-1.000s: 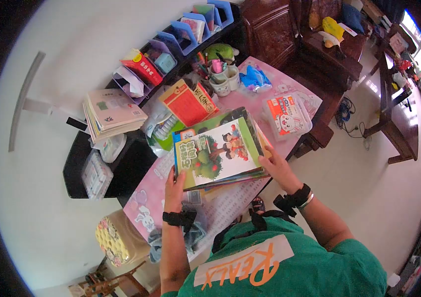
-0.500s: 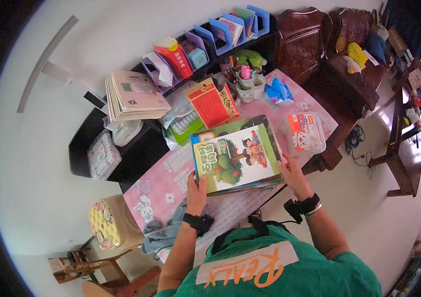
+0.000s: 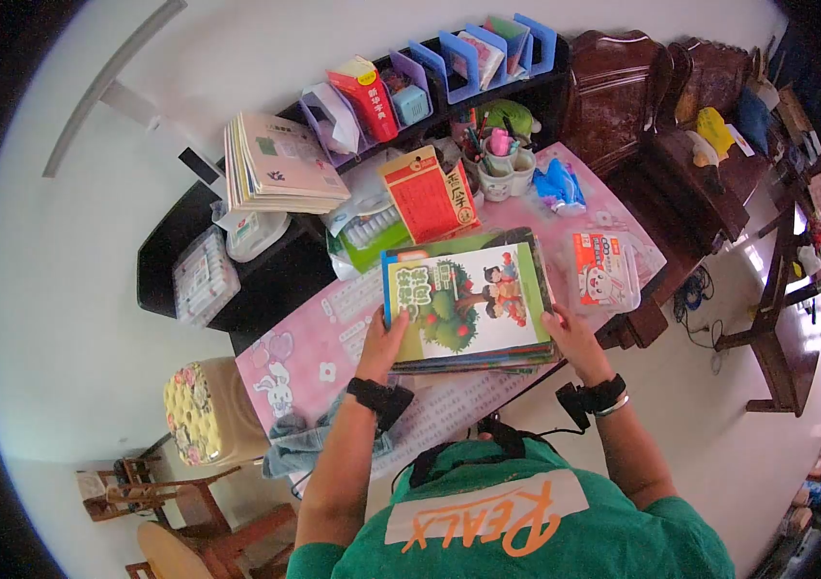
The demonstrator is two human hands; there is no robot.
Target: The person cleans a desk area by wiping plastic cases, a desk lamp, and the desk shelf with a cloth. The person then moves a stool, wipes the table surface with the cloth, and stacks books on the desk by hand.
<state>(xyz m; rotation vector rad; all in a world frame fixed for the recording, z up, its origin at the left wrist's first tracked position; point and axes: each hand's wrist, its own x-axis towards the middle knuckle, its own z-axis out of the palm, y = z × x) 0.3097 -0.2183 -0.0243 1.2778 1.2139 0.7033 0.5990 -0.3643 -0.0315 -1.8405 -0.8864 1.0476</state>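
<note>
Stack of books [image 3: 473, 314], green cover uppermost, held over the pink desk [image 3: 304, 338]; my left hand [image 3: 382, 349] grasps the stack at its left edge, my right hand [image 3: 576, 345] at its right edge; a red packet [image 3: 422, 198] lies just beyond it; a clear box [image 3: 606, 273] stands to the right.

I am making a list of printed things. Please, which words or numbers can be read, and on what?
"REALX", upside down: green shirt.
"新华字典": red book.
Probably "石榴籽阅读": held top book.
Too small or blurred: writing on red packet, bunny-label box, beige books, pink table cover.
</note>
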